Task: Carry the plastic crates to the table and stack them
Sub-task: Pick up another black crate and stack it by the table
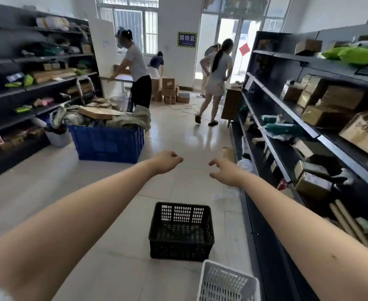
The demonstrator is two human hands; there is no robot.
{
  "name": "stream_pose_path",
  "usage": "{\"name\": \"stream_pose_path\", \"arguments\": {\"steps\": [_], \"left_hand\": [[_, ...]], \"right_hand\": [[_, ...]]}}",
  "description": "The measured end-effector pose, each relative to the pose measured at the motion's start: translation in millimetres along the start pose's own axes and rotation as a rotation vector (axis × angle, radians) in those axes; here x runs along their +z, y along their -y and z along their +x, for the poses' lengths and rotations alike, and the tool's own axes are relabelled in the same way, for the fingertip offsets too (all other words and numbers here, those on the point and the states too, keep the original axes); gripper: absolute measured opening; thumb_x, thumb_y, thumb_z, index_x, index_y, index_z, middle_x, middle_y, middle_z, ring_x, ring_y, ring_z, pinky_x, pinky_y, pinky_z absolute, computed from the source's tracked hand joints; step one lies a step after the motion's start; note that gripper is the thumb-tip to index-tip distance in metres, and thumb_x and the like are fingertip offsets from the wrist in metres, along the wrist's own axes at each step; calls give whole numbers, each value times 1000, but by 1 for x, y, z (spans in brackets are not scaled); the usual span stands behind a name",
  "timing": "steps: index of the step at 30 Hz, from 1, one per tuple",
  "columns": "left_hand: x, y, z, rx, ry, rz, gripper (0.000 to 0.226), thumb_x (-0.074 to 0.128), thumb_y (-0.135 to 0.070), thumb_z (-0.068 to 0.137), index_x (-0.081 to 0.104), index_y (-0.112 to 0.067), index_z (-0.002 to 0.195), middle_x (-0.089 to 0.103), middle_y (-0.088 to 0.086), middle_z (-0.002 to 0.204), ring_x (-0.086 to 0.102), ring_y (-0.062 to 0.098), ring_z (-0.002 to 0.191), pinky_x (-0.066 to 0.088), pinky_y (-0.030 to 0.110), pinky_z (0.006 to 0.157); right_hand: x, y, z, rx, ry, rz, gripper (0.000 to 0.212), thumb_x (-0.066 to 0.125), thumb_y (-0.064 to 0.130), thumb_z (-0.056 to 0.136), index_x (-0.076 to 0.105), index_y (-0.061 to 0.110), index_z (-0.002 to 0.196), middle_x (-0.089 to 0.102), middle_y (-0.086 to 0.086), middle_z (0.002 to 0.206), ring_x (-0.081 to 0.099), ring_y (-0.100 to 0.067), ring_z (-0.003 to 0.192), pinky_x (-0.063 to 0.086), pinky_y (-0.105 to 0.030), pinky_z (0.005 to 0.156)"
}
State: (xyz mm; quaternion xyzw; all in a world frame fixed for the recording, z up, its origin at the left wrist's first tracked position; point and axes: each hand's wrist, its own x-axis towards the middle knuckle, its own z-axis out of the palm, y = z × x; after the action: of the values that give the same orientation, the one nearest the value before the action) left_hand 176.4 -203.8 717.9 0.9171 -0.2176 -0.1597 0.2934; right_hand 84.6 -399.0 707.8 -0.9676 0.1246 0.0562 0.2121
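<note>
1. On your left hand [166, 161], the fingers [177, 157] are curling loosely inward and gripping nothing. On your right hand [224, 172], the fingers [213, 163] are hooking downward, slightly spread, and are also empty.
2. Both hands are reaching out at arm's length, apart from each other and well above the floor.
3. The black crate [181, 231] is sitting upright and empty on the tiles, below and between your forearms. The white crate [226, 283] is lying near its right corner, close to the shelving [287, 131]. You are touching neither.
4. The table [122, 78] looks to be standing at the far end of the room, well apart from both crates.
5. If you are lifting by one rim only, the light crate is likely to be tipping and swinging.
6. A carried crate would be hiding your feet, and the loose cable [183, 108] is lying across your path.
7. The full blue crate [108, 142] and a walking person [215, 79] are narrowing the aisle, so a collision is a risk.
</note>
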Motion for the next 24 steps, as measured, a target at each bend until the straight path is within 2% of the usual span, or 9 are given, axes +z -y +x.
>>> {"name": "stream_pose_path", "arguments": {"steps": [4,10,13,16,18,20,24], "left_hand": [[33,34,87,-47,80,25,48,46,-37,97,53,-7,133,56,10,135,52,28,124,38,34,104],[101,106,234,-131,188,61,44,47,-33,97,54,-6,131,58,13,133,53,29,123,40,34,103],[139,154,304,-203,252,41,41,47,-30,97,56,-4,128,59,14,131,54,30,122,40,33,102],[177,209,366,-295,290,25,38,44,-27,98,56,-3,125,60,14,127,54,31,120,40,33,99],[203,249,398,-332,348,41,29,41,-23,99,60,-3,111,61,14,113,56,28,108,40,30,89],[236,292,429,-385,414,49,19,41,-19,98,55,-7,95,56,10,100,51,23,95,36,27,80],[309,379,487,-481,485,62,20,41,-18,95,55,-7,85,61,14,99,57,27,97,42,31,82]], "right_hand": [[33,-41,69,100,56,51,46,54,26,92,45,19,137,47,-13,138,53,-27,118,44,-32,95],[112,-124,195,297,163,181,47,51,17,94,42,11,140,45,-15,141,48,-28,126,39,-29,94],[161,-163,255,394,188,211,51,50,19,91,42,12,141,43,-13,144,44,-29,130,37,-34,104],[212,-202,311,521,152,199,52,48,21,89,43,16,140,45,-16,141,46,-34,125,41,-38,102],[250,-224,345,608,102,188,50,46,20,88,46,16,138,46,-18,139,46,-37,124,41,-39,102],[293,-245,374,678,115,183,52,46,17,86,45,16,138,45,-18,138,47,-37,123,41,-39,102],[385,-296,422,762,177,171,55,47,15,85,42,17,140,39,-17,140,45,-37,125,39,-40,104]]}}
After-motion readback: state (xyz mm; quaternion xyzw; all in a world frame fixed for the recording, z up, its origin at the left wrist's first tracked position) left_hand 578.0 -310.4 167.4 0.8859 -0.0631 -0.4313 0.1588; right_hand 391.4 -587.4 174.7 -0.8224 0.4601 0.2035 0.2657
